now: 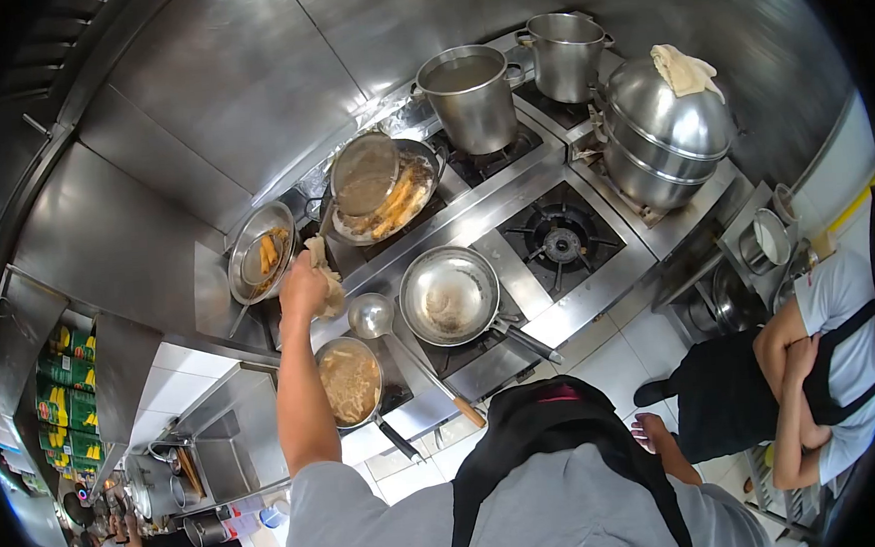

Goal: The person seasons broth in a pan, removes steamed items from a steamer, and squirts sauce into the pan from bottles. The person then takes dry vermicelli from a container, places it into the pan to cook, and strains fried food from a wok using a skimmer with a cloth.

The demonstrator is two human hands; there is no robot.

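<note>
My left hand point(301, 290) is closed around a folded beige cloth point(329, 292) and the handle of a round mesh strainer point(364, 173). The strainer is tilted over a wok point(431, 202) of bubbling oil, where long golden fried pieces point(400, 204) lie. Left of the wok, a metal bowl point(240, 271) holds more golden pieces point(270, 252). My right hand point(653, 432) hangs low beside my body, fingers loosely apart and nothing in them. Nearer me are a ladle point(370, 316) with a wooden handle, an empty frying pan point(449, 295) and a pan of brownish food point(349, 381).
Two tall pots point(467, 101) and a domed steamer point(665, 139) topped by a cloth stand along the back. A bare burner point(561, 244) lies right of the frying pan. A person with folded arms point(805, 381) stands at the right. A sink point(230, 457) is at the left.
</note>
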